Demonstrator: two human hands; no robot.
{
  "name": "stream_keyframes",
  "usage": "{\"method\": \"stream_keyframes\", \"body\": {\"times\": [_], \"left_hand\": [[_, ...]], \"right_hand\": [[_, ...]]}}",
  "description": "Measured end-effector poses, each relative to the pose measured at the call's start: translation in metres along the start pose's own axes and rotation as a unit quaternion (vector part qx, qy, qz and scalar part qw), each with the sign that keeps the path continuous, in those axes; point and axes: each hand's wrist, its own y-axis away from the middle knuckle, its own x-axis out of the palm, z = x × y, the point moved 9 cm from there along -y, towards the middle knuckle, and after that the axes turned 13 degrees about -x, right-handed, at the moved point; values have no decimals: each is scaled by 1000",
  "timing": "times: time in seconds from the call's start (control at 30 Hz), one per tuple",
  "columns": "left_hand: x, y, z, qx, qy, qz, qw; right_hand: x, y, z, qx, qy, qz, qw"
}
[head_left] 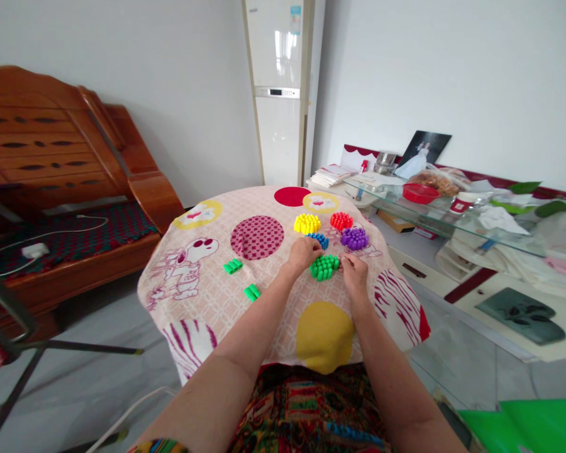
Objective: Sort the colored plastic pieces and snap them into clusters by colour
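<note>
On the round cloth-covered table stands a tight group of green plastic pegs [324, 267], upright side by side. My left hand [305, 253] is at its left edge, fingers curled and pressed together. My right hand [354, 274] is at the right edge, thumb and fingertips pinched close to the pegs. Whatever either hand pinches is too small or hidden to make out. Blue pegs [319, 240] lie just behind, partly covered by my left hand. Yellow pegs [307, 223], red pegs [341, 221] and purple pegs [354, 238] form separate groups farther back.
Loose green pieces [233, 266] lie on their sides at left, with more green pieces [251, 292] nearer me. The patterned tablecloth [217, 245] hangs over the table's edge. A cluttered glass shelf [453, 217] stands right, a wooden bench [51, 163] left.
</note>
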Motion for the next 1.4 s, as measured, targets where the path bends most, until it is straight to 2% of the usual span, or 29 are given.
{"method": "stream_keyframes", "body": {"times": [0.13, 0.27, 0.37, 0.47, 0.53, 0.6, 0.67, 0.77, 0.87, 1.0, 1.17, 1.27, 1.4], "left_hand": [[-3, 5, 5, 6, 2, -10, 1000], [-37, 15, 25, -9, 26, -63, 998], [-74, 25, 59, -54, 22, -103, 993], [-110, 36, 109, -134, -25, -138, 981], [-127, 45, 144, -192, -69, -147, 968], [-134, 53, 176, -249, -113, -130, 953], [-130, 58, 199, -284, -145, -88, 944], [-115, 62, 215, -296, -161, -28, 941], [-110, 62, 217, -299, -159, -27, 940], [-114, 63, 214, -310, -157, -49, 937], [-126, 67, 192, -290, -114, -98, 945], [-122, 63, 152, -231, -57, -100, 966], [-96, 59, 69, -111, 23, -75, 991]], "right_hand": [[0, 0, -3, 4, -6, -6, 1000], [1, 0, -7, 5, -7, -6, 1000], [2, 0, -8, 9, -10, -2, 1000], [2, 1, -8, 9, -18, -4, 1000], [1, 1, -7, 6, -19, -8, 1000], [1, 1, -7, 3, -14, -9, 1000], [1, 1, -9, 2, -9, -9, 1000], [1, 1, -10, -2, -5, -8, 1000], [1, 1, -9, -6, -6, -8, 1000], [1, 0, -9, -10, -11, -14, 1000], [2, 1, -8, -5, -16, -11, 1000], [1, 2, -7, -5, -14, -12, 1000], [0, 1, -8, -6, -6, -11, 1000]]}}
